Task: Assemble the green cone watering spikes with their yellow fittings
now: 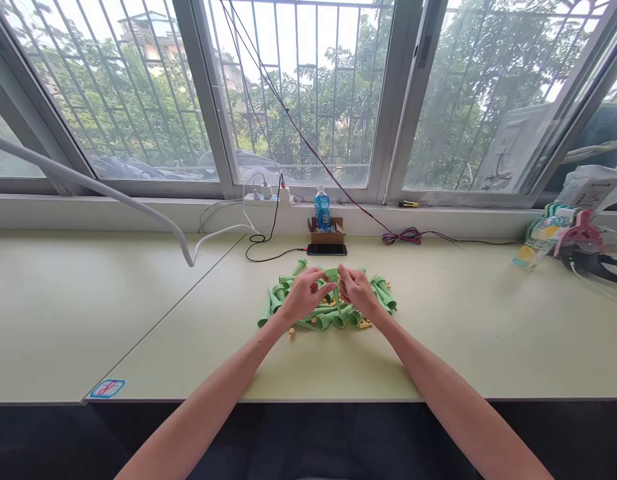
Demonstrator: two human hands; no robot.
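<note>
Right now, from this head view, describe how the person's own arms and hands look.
The left forearm and right forearm are bare, with no sleeves in view. The left forearm has a small spot near the wrist. The left hand and right hand are ungloved; no watch, bracelet or ring shows.

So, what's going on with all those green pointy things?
Somebody is holding one green plastic cone between their left hand and right hand, over a pile of similar green cones on the table. Small tan pieces lie among them, and one sits nearer the table's front edge. Behind the pile, a smartphone lies in front of a small cardboard box.
</note>
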